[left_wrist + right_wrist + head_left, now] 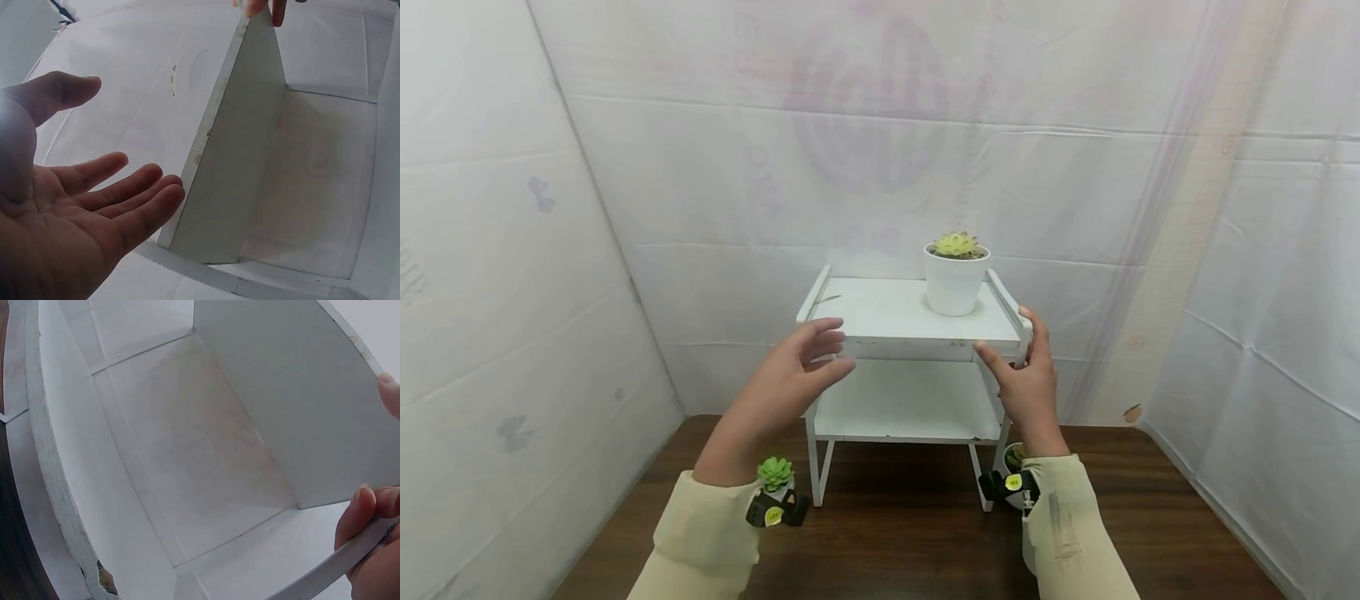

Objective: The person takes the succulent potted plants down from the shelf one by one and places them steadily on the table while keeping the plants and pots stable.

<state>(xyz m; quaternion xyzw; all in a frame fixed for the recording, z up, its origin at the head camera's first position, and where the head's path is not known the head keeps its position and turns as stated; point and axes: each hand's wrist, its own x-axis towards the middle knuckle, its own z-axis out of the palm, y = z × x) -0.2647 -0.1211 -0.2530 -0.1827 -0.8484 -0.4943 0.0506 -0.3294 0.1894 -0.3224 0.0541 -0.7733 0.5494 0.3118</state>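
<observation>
A white two-tier shelf rack [880, 304] stands on the dark wooden table. On the right of its top board sits a white pot with a yellow-green succulent [953, 283]. My right hand [1032, 390] grips the rack's front right corner, thumb at the board's front edge. In the right wrist view its curled fingers [355, 515] wrap the side bar. My left hand [786, 371] is by the front left corner, fingers extended and thumb apart. The left wrist view shows its fingertips [170, 197] close to the board's edge; whether they touch it I cannot tell.
A small green succulent [775, 472] stands beside my left wrist, partly covered. Another small potted plant [1015, 457] is half hidden behind my right wrist. White sheeting [880, 192] hangs behind and at both sides of the table [880, 550].
</observation>
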